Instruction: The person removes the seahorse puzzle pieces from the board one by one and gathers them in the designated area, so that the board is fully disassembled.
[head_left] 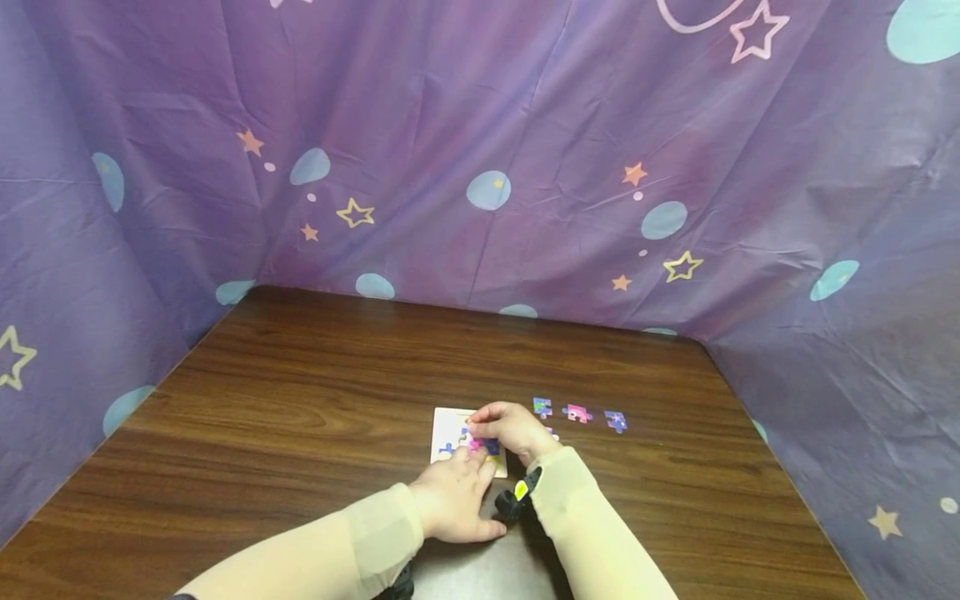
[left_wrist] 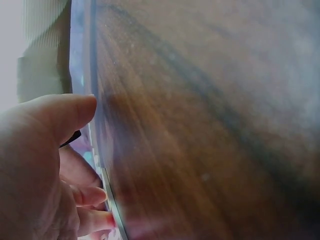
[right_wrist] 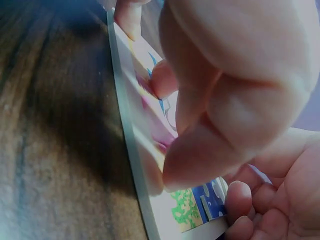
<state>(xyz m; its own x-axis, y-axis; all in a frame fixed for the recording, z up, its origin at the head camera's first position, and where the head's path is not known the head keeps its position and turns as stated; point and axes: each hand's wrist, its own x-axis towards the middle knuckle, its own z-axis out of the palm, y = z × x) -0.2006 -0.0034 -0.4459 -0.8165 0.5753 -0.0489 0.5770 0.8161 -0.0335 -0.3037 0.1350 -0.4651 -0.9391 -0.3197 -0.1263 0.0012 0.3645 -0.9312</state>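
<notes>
In the head view a small white-bordered puzzle board (head_left: 442,425) lies on the table, partly filled with colourful pieces. My left hand (head_left: 457,496) lies over its near edge, fingers stretched out and fingertips resting on the picture. My right hand (head_left: 517,429) bends over the board's far right part, thumb and fingertips close together, pinching a puzzle piece mostly hidden by them. In the right wrist view the thumb (right_wrist: 185,165) of this hand presses at the board's border, near a green-dotted piece (right_wrist: 185,209). The left wrist view shows the board's edge (left_wrist: 112,200) under fingertips.
Right of the board lie several loose puzzle pieces: a blue-green one (head_left: 542,407), a pink one (head_left: 577,413) and a purple one with a star (head_left: 616,421). Another piece shows partly beside the right hand. A purple patterned curtain (head_left: 420,167) encloses the brown wooden table (head_left: 315,375).
</notes>
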